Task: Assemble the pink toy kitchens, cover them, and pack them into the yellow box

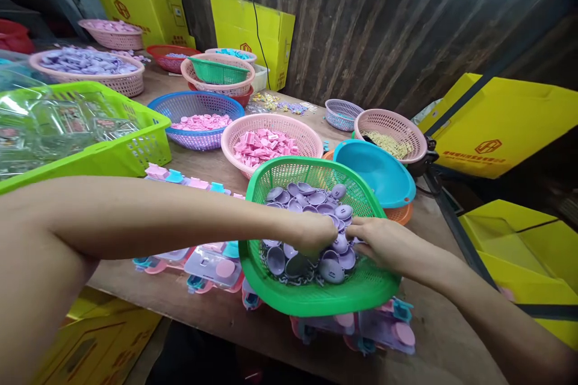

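Note:
A green plastic basket (311, 304) stands tilted on top of a row of assembled toy pieces. Inside it lie many light-purple oval plastic shells (332, 271), shallow like small spoon bowls, over small greyish bits. My left hand (318, 232) reaches in from the left among the shells, curled downward with its fingertips hidden. From the right, my right hand (377, 239) bends its fingers in beside the left one. Its fingertips meet the shells, closed around something small that I cannot make out. The two hands nearly touch.
Toy sets (212, 267) in pink, purple and teal line the table's front. Behind are a pink basket (311, 135) of pink parts, a blue basket (198, 99) and a tilted turquoise bowl (374, 174). A lime crate (149, 141) holds clear packs; yellow cartons (506, 126) surround the table.

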Motion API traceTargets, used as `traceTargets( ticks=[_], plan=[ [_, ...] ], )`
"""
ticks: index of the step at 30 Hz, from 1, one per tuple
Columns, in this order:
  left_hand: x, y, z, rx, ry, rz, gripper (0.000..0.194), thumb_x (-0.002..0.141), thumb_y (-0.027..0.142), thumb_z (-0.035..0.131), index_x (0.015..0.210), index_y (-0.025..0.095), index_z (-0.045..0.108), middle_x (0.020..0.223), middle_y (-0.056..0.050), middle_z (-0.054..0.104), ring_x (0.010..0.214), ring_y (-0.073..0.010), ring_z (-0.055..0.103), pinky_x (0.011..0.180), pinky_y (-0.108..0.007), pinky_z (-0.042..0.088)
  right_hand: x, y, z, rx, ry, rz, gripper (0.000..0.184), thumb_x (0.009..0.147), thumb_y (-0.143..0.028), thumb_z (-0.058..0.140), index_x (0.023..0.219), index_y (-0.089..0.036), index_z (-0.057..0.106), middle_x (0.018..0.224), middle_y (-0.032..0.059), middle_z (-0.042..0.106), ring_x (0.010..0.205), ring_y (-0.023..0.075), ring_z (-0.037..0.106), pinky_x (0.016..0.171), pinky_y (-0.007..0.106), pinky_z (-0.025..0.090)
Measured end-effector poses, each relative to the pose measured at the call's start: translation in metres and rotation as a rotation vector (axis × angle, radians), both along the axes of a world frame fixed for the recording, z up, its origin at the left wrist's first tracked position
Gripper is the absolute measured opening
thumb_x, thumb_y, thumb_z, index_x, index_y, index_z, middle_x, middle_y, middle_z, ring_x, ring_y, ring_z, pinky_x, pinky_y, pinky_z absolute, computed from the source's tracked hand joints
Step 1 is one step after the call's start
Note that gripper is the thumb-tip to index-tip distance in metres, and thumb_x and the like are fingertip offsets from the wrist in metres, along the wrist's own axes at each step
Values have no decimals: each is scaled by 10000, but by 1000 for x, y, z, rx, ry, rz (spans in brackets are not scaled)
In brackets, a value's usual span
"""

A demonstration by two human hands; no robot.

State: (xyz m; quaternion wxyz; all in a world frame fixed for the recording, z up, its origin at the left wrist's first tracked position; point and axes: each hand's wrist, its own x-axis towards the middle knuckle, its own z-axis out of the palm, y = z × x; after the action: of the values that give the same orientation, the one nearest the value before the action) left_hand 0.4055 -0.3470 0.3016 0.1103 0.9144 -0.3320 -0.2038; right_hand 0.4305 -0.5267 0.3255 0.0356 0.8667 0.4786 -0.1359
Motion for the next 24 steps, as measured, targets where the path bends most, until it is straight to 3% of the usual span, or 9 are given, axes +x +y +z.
traceTargets(
  ticks=[3, 6, 10, 14, 17, 20, 22, 24],
  plan=[
    [21, 14, 20, 15, 300, 36, 144, 664, 264, 674, 642, 123, 651, 486, -23, 593, 469, -150, 569, 494, -252, 459, 3, -11, 14, 108, -29, -77, 128, 845, -235, 503, 889, -208, 619, 881, 30, 629, 777, 169, 592, 651, 259, 407],
    [50, 16, 42, -181, 429, 176, 154, 700, 265, 658, 708, 113, 637, 567, -24, 629, 516, -143, 601, 543, -267, 491, 8, -25, 30, 249, -61, -165, 148, 864, -266, 486, 886, -219, 625, 877, 12, 647, 782, 153, 592, 676, 256, 411],
    [97, -15, 75, -504, 211, 311, 238, 785, 262, 593, 915, 64, 621, 772, -83, 670, 625, -131, 620, 635, -272, 505, 13, -35, 44, 367, -121, -280, 197, 873, -301, 467, 817, -208, 631, 795, 5, 653, 708, 141, 587, 649, 258, 417],
    [120, -36, 100, -612, -139, 438, 455, 807, 229, 560, 1213, 42, 474, 1023, -139, 636, 813, -166, 619, 730, -289, 491, 11, -22, 32, 307, -85, -235, 204, 867, -285, 470, 923, -211, 652, 911, 41, 645, 831, 173, 590, 736, 283, 447],
    [104, -19, 97, -536, -314, 349, 512, 783, 232, 578, 1249, 66, 449, 1030, -120, 632, 889, -191, 597, 774, -300, 468, 5, -3, 6, 177, -126, -180, 387, 808, -295, 561, 1184, -200, 569, 1142, 113, 569, 1055, 265, 520, 860, 368, 432],
    [70, 23, 80, -454, -415, 329, 526, 789, 233, 557, 1280, 104, 417, 1030, -105, 631, 917, -201, 589, 801, -318, 457, -5, 15, -17, 9, -146, -186, 633, 731, -270, 642, 1319, -134, 448, 1301, 216, 440, 1143, 361, 458, 894, 447, 406],
    [45, 56, 68, -417, -479, 390, 551, 792, 240, 551, 1300, 104, 387, 1104, -126, 602, 979, -212, 571, 844, -332, 444, -12, 24, -22, -33, -35, -116, 633, 726, -275, 644, 1317, -155, 450, 1325, 220, 410, 1106, 352, 498, 859, 426, 427],
    [23, 87, 58, -399, -532, 463, 565, 797, 242, 537, 1317, 110, 359, 1200, -142, 548, 1049, -221, 538, 898, -351, 423, -15, 35, -19, 16, 107, 24, 505, 770, -310, 603, 1258, -223, 508, 1261, 151, 481, 1015, 282, 560, 821, 372, 445]
  ],
)
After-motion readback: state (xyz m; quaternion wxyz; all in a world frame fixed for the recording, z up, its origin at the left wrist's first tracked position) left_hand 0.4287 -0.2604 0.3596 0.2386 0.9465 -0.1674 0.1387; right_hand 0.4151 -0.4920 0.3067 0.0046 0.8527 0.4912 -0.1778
